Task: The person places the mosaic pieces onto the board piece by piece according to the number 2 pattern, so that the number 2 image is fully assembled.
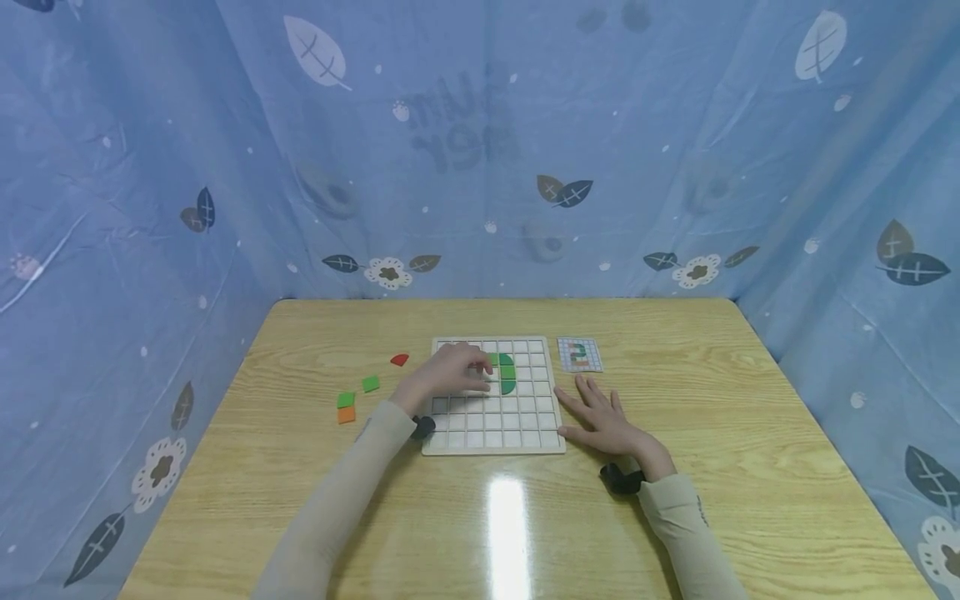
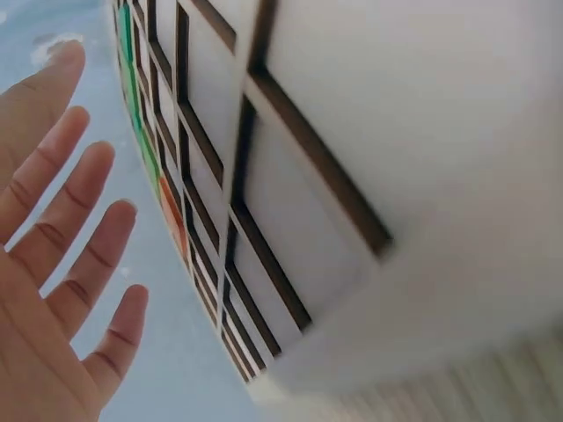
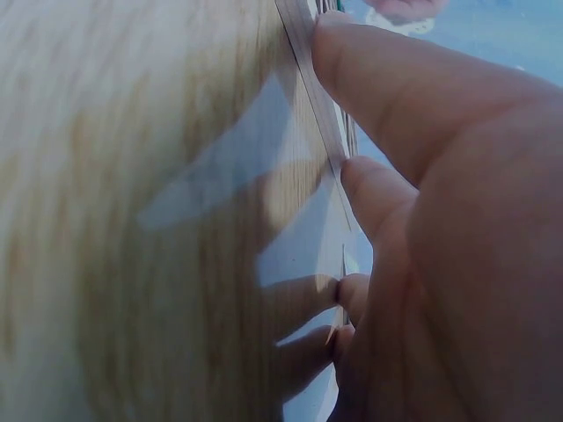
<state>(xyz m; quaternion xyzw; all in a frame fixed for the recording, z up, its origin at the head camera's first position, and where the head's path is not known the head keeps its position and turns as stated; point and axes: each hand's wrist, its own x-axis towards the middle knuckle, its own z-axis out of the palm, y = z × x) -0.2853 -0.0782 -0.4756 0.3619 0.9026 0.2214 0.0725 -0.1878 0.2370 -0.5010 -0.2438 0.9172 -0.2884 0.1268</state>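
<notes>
A white grid board [image 1: 496, 442] lies on the table. On it, dark green rounded pieces [image 1: 508, 387] and lighter green squares [image 1: 507, 372] form a curve. My left hand [image 1: 452, 371] hovers over the board's left half beside these pieces, hiding some cells. The left wrist view shows its fingers [image 2: 97, 255] spread and holding nothing; an orange piece [image 2: 172, 215] also shows on the board there. My right hand [image 1: 603, 421] rests spread on the table, index fingertip and thumb right at the board's right edge.
A pattern card [image 1: 580, 354] with a coloured figure lies right of the board. Left of the board are a red quarter-round piece [image 1: 400, 360], two loose green squares [image 1: 371, 383] and an orange square [image 1: 347, 414]. A blue patterned curtain [image 1: 480, 150] surrounds the wooden table [image 1: 750, 400].
</notes>
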